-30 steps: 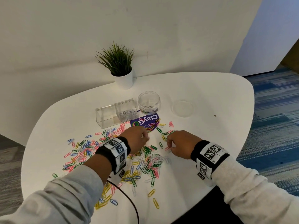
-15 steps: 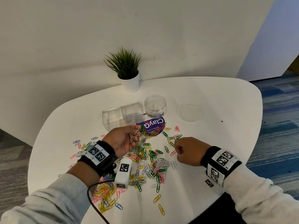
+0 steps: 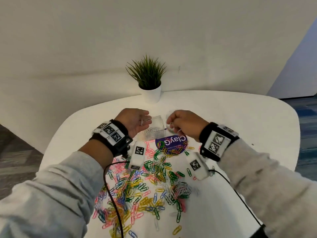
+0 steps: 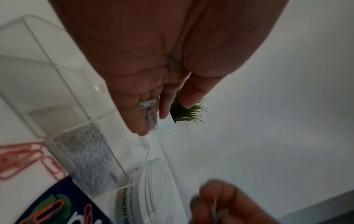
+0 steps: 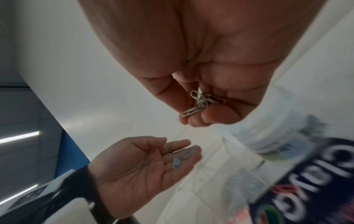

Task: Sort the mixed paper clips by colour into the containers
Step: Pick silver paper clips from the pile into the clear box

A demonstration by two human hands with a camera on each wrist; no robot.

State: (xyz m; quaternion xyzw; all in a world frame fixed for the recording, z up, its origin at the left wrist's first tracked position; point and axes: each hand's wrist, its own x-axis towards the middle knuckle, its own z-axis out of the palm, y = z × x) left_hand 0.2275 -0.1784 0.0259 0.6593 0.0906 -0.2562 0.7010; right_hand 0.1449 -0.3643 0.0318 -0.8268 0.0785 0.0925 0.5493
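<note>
Left hand lay flat, palm up over clear box, tipping white clips in; right hand clutched white clip bunch, waiting its turn.

Paper clips lie spread on the counter; behind them stand 2 containers, the plant farther back
</note>
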